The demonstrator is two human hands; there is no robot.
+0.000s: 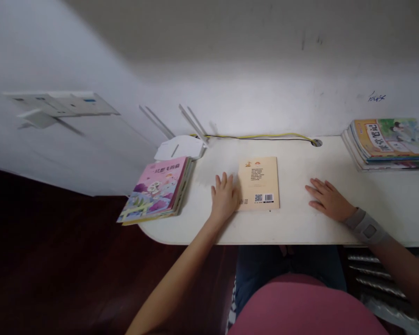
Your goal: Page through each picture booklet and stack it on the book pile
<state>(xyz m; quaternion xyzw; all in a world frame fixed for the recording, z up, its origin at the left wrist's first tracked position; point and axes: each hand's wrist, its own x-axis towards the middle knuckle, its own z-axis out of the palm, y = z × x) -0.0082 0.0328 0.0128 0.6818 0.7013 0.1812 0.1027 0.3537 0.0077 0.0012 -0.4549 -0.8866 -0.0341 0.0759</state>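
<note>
Against a white wall point(265, 104), a long pale surface point(293, 167) with a rounded left end carries a stack of books point(401, 139) at right and a fanned pile of picture books point(158, 188) at left, beside a white router point(179, 148). Between them, near the middle, a cream paperback point(260, 179) lies flat, back cover up. Thin and probably light, it should bend easily and slide on its smooth cover; the free right edge, likely the spine, looks the best place to pinch. Its long axis runs from the seated person toward the wall. The left hand point(224, 197), palm down with fingers loosely parted, lies at the book's left edge, apparently touching it. The right hand point(330, 201), fingers spread and holding nothing, rests well apart, above a grey wristband point(369, 228). A printed barcode point(268, 197) marks the near end; the text reads upright for the person.
</note>
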